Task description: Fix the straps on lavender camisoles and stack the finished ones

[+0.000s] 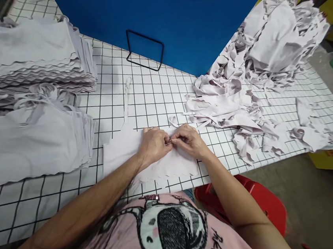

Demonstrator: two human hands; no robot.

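A pale camisole (121, 151) lies flat on the checked cloth in front of me, one thin strap (126, 105) stretched away from its upper left corner. Over its upper middle, my left hand (156, 143) is closed, with thumb and fingers pinched on the garment. My right hand (189, 141) is closed too and meets the left one fingertip to fingertip. A tiny thin piece shows between the fingertips; it looks like part of a strap, but the fingers mostly hide it.
Two thick stacks of pale camisoles (28, 143) stand at the left. A loose heap of similar garments (277, 41) spreads over the right side. A black wire frame (146, 50) rests by the blue panel (170, 21) at the back. Below the table edge is a red stool (260, 198).
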